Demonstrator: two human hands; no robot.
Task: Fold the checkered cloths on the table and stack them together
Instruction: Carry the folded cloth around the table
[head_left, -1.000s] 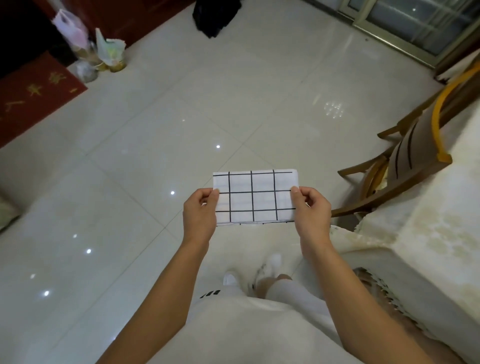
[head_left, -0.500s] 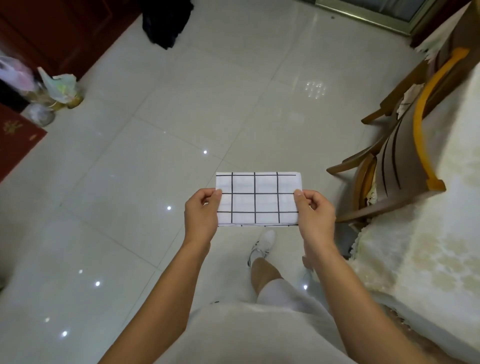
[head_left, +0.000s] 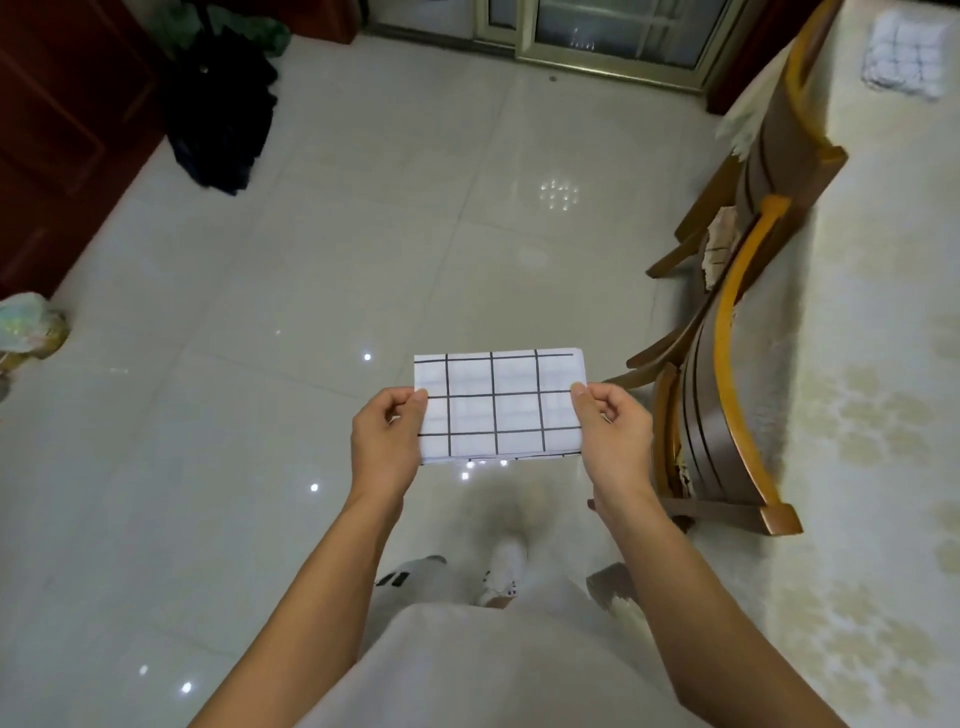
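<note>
Glossy pale floor tiles (head_left: 322, 249) are filling most of the view, and over them a folded white cloth with a thin black grid (head_left: 498, 408) is hanging flat in the air, well apart from the worktop. Each short edge of this folded rectangle is being pinched: the left hand (head_left: 387, 444) is closing its grip on the left edge, thumb on top, and the right hand (head_left: 615, 434) is closing its grip on the right edge likewise. Just right of the hands, two curved brown wooden chairs with yellow rims (head_left: 727, 374) are standing against the worktop covered in a cream patterned tablecloth (head_left: 878, 364). At that worktop's far end, another folded white checkered cloth (head_left: 904, 52) is lying.
</note>
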